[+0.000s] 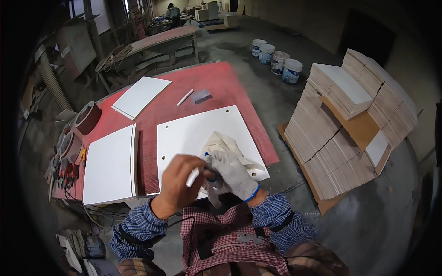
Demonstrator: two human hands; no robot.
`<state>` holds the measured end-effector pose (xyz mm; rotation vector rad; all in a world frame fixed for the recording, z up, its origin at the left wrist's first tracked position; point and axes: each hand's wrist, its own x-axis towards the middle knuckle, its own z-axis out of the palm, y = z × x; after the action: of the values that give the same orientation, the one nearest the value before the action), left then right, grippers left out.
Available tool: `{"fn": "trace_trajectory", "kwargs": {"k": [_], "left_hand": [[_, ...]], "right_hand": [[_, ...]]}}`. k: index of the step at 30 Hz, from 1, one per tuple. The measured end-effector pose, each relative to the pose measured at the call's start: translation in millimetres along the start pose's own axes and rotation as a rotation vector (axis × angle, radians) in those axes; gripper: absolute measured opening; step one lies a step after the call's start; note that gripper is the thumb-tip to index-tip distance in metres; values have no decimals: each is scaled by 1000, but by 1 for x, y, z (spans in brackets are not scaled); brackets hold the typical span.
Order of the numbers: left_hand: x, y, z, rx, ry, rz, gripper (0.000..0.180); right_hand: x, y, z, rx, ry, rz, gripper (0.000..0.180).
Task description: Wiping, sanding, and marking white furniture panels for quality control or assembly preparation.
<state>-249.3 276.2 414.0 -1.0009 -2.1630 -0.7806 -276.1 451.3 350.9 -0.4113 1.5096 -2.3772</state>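
My bare left hand (pixel 182 181) is curled in front of me, slightly blurred, with a small white piece (pixel 192 177) beside its fingers. Close against it is my right hand (pixel 232 172), in a pale grey work glove with a blue cuff edge. Its fingers are closed around something small and dark that the hands mostly hide. Both hands hover over the near edge of a white panel (pixel 198 131) with round holes near its corners. A crumpled off-white cloth (pixel 225 145) lies on that panel, just beyond my right hand.
The red-topped table (pixel 221 78) also bears two white panels (pixel 110 161), a white stick (pixel 185 97), a grey block (pixel 200 96) and abrasive-looking rolls (pixel 87 118). Stacked boards (pixel 322 156) stand at right, several buckets (pixel 292 71) beyond. A person (pixel 173 16) is far back.
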Motion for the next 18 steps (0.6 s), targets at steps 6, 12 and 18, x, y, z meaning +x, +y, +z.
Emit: {"fn": "trace_trajectory", "kwargs": {"k": [6,12,18], "left_hand": [[-6,26,-10,242,-200,238,24],[-8,21,-41,389,-496,-124,13],[-10,11,-76,542,-803,-109,13]], "right_hand": [[-2,-8,32,-87,108,-92,27],[2,1,38,-110,-14,-77,27],[4,-12,67,-386,-66,-147,16]]}}
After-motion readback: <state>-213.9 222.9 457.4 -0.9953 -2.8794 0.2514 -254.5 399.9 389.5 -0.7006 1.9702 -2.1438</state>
